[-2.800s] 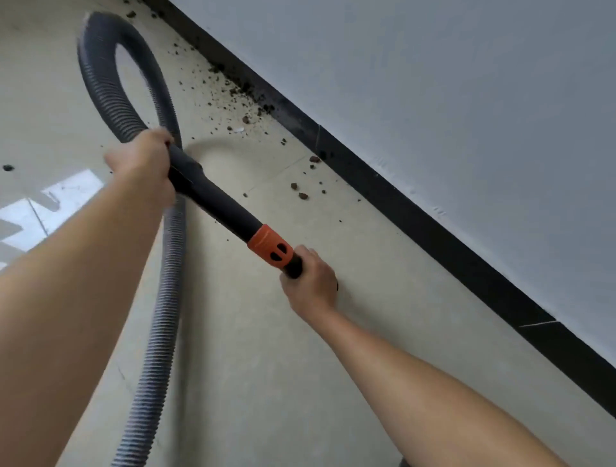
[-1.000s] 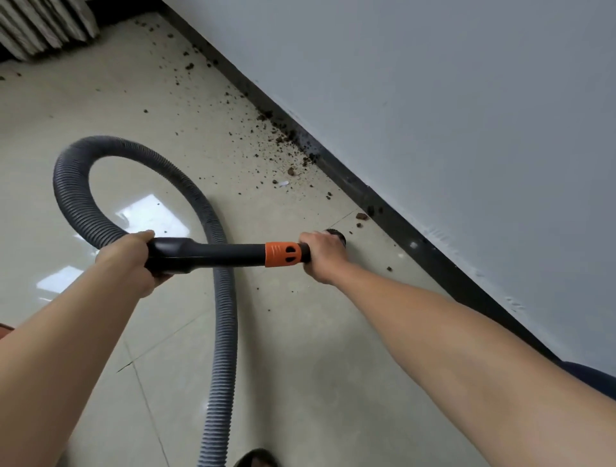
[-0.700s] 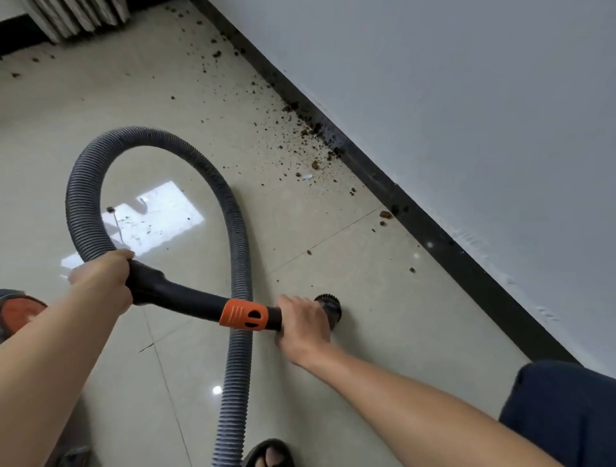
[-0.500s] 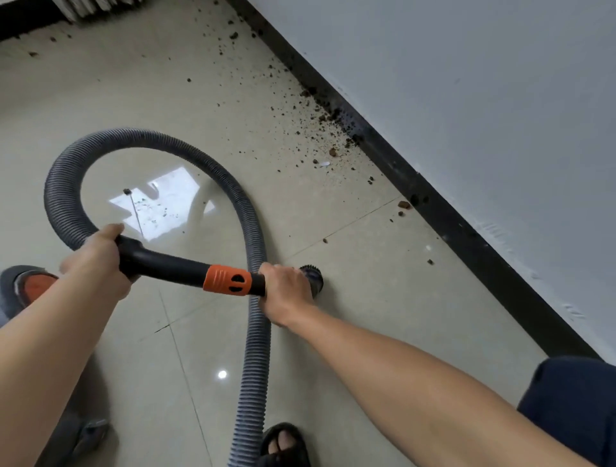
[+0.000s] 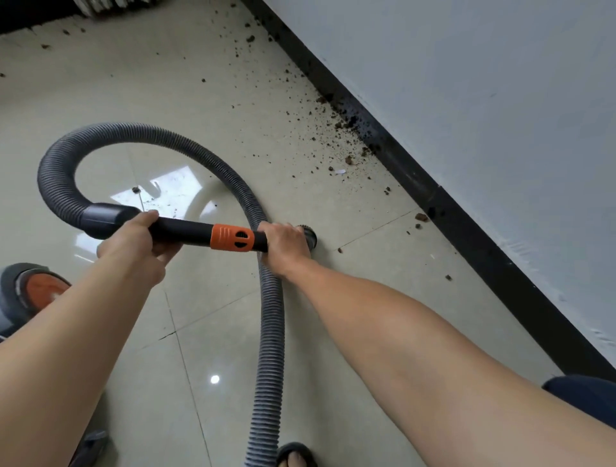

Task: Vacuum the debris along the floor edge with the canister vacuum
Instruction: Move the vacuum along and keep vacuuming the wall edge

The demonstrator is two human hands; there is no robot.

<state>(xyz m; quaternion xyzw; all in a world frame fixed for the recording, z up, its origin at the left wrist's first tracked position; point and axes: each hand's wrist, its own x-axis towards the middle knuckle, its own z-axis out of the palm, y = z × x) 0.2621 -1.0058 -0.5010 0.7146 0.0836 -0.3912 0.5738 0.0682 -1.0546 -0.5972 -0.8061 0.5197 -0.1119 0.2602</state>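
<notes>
both hands grip the wand (image 5: 186,231); right hand (image 5: 283,245) nearest the nozzle (image 5: 308,235), the dirt (image 5: 336,133) lying farther right along the baseboard (image 5: 433,196).

an indoor room, likely a home or plain office: glossy beige floor tiles (image 5: 206,110) with thin grout lines, a painted pale wall (image 5: 483,116) with a black skirting board (image 5: 443,206) along its foot, and the ribbed fins of what looks like a radiator (image 5: 110,4) at the far edge.
</notes>
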